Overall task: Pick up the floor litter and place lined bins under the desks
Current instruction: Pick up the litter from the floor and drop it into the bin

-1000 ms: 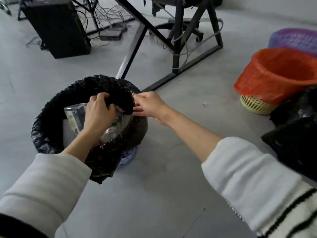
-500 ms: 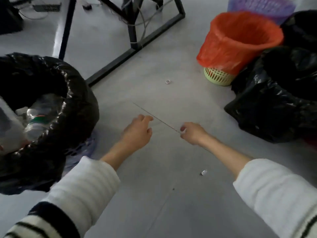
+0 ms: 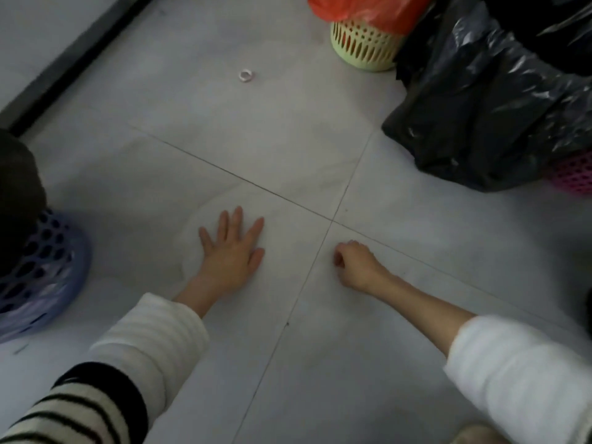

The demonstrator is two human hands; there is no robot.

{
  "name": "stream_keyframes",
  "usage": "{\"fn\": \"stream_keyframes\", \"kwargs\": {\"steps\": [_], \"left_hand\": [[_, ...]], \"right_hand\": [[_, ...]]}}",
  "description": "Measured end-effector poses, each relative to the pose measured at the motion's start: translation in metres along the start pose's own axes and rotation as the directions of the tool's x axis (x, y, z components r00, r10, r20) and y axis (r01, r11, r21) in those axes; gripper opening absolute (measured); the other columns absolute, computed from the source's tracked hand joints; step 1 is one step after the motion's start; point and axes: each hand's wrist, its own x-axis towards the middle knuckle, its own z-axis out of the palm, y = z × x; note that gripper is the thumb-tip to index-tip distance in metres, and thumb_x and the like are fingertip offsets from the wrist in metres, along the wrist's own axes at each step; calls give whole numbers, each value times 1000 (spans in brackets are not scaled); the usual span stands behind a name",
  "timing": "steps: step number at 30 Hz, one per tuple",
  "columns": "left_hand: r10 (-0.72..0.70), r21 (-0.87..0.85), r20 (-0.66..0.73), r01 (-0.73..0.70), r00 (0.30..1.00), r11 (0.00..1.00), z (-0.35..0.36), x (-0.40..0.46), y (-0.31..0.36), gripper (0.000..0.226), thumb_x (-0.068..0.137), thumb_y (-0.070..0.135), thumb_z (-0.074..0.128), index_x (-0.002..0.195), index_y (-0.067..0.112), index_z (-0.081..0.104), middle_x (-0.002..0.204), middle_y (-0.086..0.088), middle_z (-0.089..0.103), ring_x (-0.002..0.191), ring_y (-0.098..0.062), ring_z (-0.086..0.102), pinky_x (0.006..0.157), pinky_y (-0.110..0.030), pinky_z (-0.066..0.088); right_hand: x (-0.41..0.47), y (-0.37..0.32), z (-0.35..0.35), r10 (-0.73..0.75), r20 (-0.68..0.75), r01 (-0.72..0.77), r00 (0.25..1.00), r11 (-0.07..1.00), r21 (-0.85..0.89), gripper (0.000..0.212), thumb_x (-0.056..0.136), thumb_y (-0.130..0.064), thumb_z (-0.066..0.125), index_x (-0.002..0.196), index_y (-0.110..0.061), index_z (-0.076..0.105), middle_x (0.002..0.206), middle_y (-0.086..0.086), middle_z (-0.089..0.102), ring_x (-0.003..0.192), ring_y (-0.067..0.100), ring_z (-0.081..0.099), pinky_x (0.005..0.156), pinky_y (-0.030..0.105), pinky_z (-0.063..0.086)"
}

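Head view, small ring (image 3: 246, 75), green basket (image 3: 365, 48), black bags (image 3: 487, 100)

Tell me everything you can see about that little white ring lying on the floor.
The small white ring lies flat on the grey tiled floor, apart from everything else. It looks like a thin plastic band with an open middle, perhaps off a bottle cap, though it is too small and blurred to be sure. It sits left of the pale green basket with the orange liner, well beyond both hands. Nothing touches it but the floor.
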Motion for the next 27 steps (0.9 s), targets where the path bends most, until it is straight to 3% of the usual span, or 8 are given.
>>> {"fn": "stream_keyframes", "kwargs": {"steps": [2,6,11,15,17,19,24,27], "left_hand": [[-9,-8,1,9,1000,1000,1,5,1,61,96,48,27,149,36,0,159,-9,-15,146,-34,-13,109,-67,2],[28,6,-64,-27,998,1000,13,9,-1,74,79,62,3,149,37,3,159,-9,-10,146,-34,-10,108,-68,-3],[106,-26,-233,-116,967,993,5,27,-12,56,87,43,29,136,24,47,148,-18,38,138,-41,33,101,-73,18],[119,-64,-345,-150,931,987,-16,63,-27,52,85,33,35,128,13,56,139,-22,48,129,-42,46,99,-65,33],[109,-78,-392,-151,914,986,-33,87,-37,54,84,30,35,130,10,53,139,-25,47,128,-44,45,99,-62,39],[105,-54,-423,-141,900,989,-53,115,-46,54,85,28,35,135,9,48,142,-26,42,131,-45,41,101,-60,38],[20,5,-340,-19,940,1000,-105,218,-40,60,98,28,33,150,28,5,160,-6,-7,148,-29,-5,116,-57,4],[-20,-7,-334,18,943,1000,-134,271,-27,68,97,26,34,149,29,-10,159,-3,-16,147,-26,-13,115,-57,-1]], "right_hand": [[8,-2,-9,53,-93,-39,994,988,149,28,84,2,51,108,-1,65,118,17,62,111,29,58,89,25,44],[28,-16,-35,180,-303,-47,936,916,399,28,89,-1,50,110,-3,69,118,14,67,115,25,59,98,23,41],[80,-52,-59,-68,-484,195,872,956,217,35,89,7,43,115,0,66,121,19,63,116,30,56,100,28,38],[139,-76,-63,-270,-516,289,813,956,-43,41,88,4,39,126,7,54,135,25,52,129,37,46,110,36,33],[161,-73,-46,-332,-543,276,772,943,-184,42,90,-12,39,123,6,57,132,26,54,125,41,51,108,44,36],[168,-70,-39,-344,-538,236,770,936,-261,49,90,-25,36,127,1,56,136,21,53,127,35,50,112,40,28],[176,-66,-39,-375,-587,231,717,923,-308,54,89,-30,36,132,-3,53,141,17,49,132,31,47,111,38,21],[178,-66,-38,-378,-604,254,702,925,-283,52,88,-28,39,130,-2,55,140,17,50,131,31,47,112,39,23]]}}
